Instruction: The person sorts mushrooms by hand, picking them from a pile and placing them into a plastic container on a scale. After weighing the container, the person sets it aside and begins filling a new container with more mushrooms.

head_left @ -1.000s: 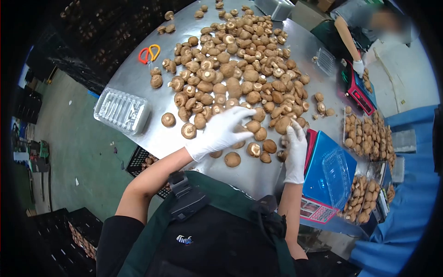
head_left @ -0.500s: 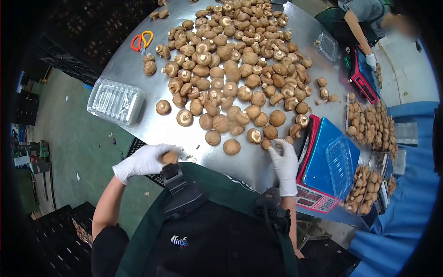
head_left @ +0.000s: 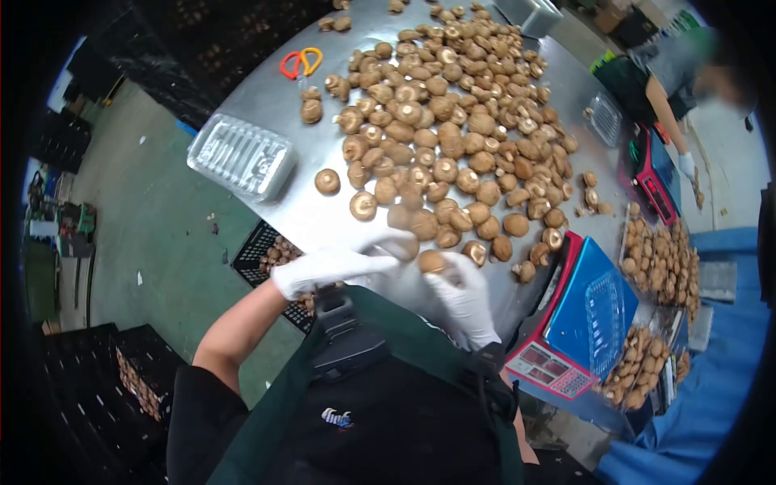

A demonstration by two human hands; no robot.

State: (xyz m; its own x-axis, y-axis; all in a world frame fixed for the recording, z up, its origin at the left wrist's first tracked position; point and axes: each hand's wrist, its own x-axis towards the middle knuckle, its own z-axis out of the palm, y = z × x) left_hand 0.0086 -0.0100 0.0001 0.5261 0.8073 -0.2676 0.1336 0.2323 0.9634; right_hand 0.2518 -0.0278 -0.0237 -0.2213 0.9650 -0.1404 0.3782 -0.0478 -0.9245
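Brown shiitake mushrooms lie heaped across the metal table. At the near edge of the heap, my white-gloved left hand reaches right, its thumb and fingers around a mushroom that is blurred and partly hidden. Close beside it, my gloved right hand grips another mushroom between thumb and fingers, cap facing up. The two hands nearly meet in front of my chest. Below my left forearm is a black crate with mushrooms in it.
Stacked clear plastic trays stand at the table's left edge, near orange-and-red-handled scissors. To the right is a blue-topped scale bearing a clear tray, beside filled mushroom packs. A co-worker stands at the far right.
My left hand has moved from the table's near left edge to the right, toward the heap. My right hand has come left from beside the scale with a mushroom. The view has shifted.
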